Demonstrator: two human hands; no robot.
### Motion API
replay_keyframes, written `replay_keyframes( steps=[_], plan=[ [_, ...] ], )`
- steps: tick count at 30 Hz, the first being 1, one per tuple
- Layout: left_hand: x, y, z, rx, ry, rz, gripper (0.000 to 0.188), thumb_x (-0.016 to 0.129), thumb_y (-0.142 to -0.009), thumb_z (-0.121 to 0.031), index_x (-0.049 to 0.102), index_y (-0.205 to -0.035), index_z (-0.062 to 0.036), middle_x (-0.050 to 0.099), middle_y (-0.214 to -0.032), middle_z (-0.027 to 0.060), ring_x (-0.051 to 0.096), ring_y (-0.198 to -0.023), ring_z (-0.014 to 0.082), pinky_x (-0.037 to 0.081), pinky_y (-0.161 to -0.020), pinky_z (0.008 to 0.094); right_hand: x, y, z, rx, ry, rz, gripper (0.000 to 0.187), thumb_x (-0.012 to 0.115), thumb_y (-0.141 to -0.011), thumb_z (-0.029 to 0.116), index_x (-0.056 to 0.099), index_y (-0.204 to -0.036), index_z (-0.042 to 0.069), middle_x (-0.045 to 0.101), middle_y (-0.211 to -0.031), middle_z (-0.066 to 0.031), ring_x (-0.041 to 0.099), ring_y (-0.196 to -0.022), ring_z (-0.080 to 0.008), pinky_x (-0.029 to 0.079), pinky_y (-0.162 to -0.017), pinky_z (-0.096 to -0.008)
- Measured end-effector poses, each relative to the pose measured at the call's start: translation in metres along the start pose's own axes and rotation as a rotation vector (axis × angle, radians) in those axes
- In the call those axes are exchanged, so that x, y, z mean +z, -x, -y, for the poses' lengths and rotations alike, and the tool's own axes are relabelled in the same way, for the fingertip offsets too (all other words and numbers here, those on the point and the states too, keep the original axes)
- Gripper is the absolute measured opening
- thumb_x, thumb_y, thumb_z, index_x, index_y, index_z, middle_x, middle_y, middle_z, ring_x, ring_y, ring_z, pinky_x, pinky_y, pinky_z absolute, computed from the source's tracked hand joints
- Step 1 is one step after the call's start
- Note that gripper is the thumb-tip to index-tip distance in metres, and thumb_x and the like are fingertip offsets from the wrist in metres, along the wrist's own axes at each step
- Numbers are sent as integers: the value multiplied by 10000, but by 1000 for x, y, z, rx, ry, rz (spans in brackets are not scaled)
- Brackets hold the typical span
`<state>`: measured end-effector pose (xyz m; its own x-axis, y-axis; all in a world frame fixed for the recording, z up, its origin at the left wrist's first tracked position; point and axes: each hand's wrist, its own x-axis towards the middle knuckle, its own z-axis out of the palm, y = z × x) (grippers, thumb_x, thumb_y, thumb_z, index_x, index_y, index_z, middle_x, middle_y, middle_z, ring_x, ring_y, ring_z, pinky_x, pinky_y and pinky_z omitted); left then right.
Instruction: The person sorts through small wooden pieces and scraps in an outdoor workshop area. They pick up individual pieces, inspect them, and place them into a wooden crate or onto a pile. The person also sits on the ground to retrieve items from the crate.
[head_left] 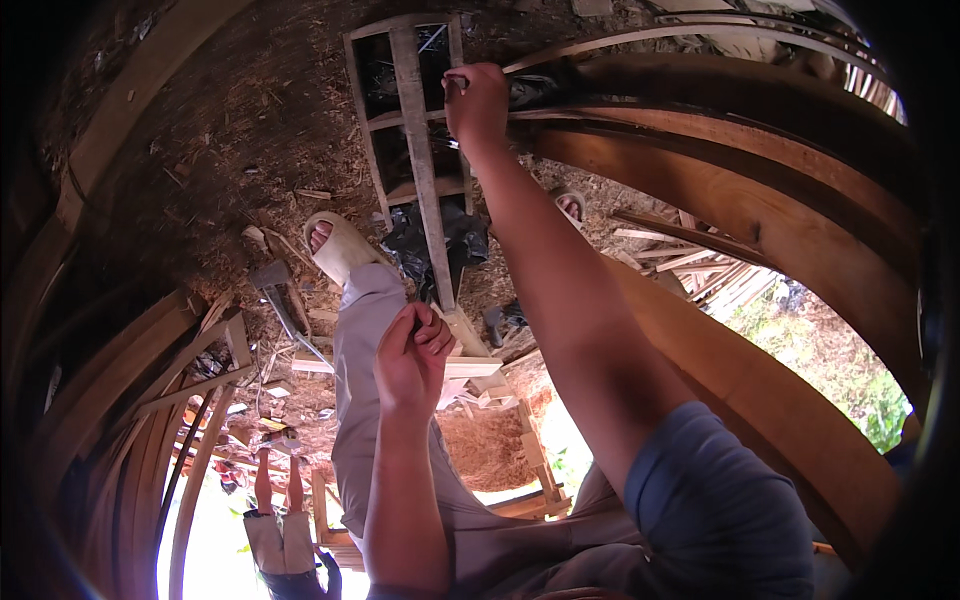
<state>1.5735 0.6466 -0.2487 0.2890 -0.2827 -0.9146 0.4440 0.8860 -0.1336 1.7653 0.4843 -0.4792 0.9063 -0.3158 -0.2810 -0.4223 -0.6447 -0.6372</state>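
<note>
My left hand (415, 355) is raised over my lap with its fingers curled together in a pinch. Whatever it may hold is too small or hidden. Stretched far forward, my right hand (477, 105) has its fingers bent closed beside the right edge of a narrow wooden frame (376, 165); what is in them, if anything, I cannot make out. A long grey wooden slat (418, 130) lies lengthwise over the frame, its near end close to my left hand. Black plastic sheeting (432, 240) is bunched beneath the frame's near part.
Long curved-looking planks (720, 185) fill the right side. An axe-like tool (275, 285) lies left of my sandalled foot (335, 240). Boards (140, 400) lean at left. Another person's legs (278, 490) show at lower left. Wood shavings (250, 110) cover the ground.
</note>
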Motion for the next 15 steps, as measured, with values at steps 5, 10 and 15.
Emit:
replay_keyframes(
  steps=[5, 10, 15],
  plan=[
    [1, 0, -1, -16, 7, -25, 244, 390, -1058, -162, 494, -888, -21, 375, -702, -25, 363, -622, 98, 327, -615, 253, 6, -15, 11, -194, 349, -110, 189, 771, -831, 223, 744, -984, 116, 527, -1317, -143, 575, -1169, -338, 493, -924, -476],
    [1, 4, -7, -26, -58, -3, 240, 375, -1050, -165, 481, -876, -38, 359, -685, -22, 355, -625, 100, 320, -609, 268, 17, -29, 17, -415, 621, -154, 299, 752, -847, 268, 707, -1102, 118, 366, -1518, -136, 471, -1290, -375, 365, -1037, -578],
    [2, 5, -14, -46, -88, 12, 242, 380, -1047, -172, 478, -870, -40, 353, -685, -22, 345, -624, 97, 312, -602, 261, 53, -43, -19, -381, 617, -276, 236, 727, -845, 220, 709, -1047, 99, 395, -1482, -140, 439, -1314, -376, 321, -1077, -573]
  ],
)
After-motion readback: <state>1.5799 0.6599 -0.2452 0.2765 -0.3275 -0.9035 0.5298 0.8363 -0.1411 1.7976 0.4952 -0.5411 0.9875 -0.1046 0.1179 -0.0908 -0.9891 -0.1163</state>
